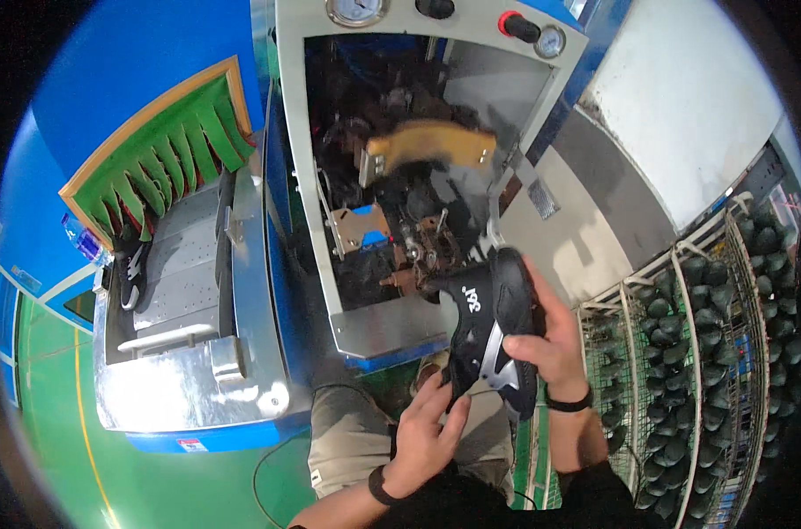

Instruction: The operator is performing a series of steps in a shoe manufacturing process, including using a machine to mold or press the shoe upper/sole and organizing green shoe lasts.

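A black sneaker (pixel 476 331) with white lettering and a silver-white side piece is held up over my lap, its thick black sole turned to the right. My right hand (pixel 548 348) grips it from the sole side, with the thumb pressed on the sole edge near the silver piece. At the shoe's lower left end, my left hand (pixel 428 439) has its fingers and thumb closed on the black edge. The fingertips there are partly hidden by the shoe. Beyond the shoe stands an open-fronted machine (pixel 391 331) with a metal clamp fixture (pixel 422 256) inside.
A curved yellow pad (pixel 435 143) sits inside the machine, with gauges above. To the left, a conveyor (pixel 184 256) with a green strip curtain (pixel 167 172) carries another black shoe (pixel 134 273). Wire racks (pixel 696 370) full of dark rounded pieces stand close on my right.
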Motion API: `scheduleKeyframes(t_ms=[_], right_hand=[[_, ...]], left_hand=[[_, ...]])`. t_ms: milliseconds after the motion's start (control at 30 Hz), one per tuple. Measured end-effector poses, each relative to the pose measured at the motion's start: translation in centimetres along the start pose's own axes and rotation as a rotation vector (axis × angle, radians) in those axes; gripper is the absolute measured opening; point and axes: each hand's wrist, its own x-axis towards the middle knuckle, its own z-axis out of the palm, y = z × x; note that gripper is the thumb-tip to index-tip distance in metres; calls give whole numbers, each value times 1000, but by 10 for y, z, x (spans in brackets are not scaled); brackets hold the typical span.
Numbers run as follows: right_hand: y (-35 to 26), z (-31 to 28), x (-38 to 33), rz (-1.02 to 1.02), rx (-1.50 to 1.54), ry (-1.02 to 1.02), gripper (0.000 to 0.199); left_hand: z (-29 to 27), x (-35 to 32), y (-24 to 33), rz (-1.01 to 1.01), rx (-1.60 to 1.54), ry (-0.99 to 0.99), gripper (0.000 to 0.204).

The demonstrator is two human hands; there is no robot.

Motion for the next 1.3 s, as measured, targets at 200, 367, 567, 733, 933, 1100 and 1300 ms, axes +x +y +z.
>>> scheduleKeyframes(t_ms=[200,367,567,733,933,1100,1300], right_hand=[[-79,12,85,-26,-266,-47,87],[-83,26,150,1,-641,-54,79],[-60,43,186,14,-1226,-263,84],[-39,44,188,-145,-1230,-135,81],[-23,43,182,-335,-1160,25,77],[-30,49,167,-309,-1060,171,79],[-32,74,75,-523,-1274,180,83]], left_hand=[[7,80,10,-102,-299,-28,23],[11,132,-5,-301,-551,-92,27],[10,138,-28,-488,-824,-202,32],[-4,125,-32,-533,-777,-71,36],[-16,84,-36,-301,-383,-294,30],[-21,55,-15,-273,-229,-444,29],[-24,20,-19,-1,-26,-311,27]])
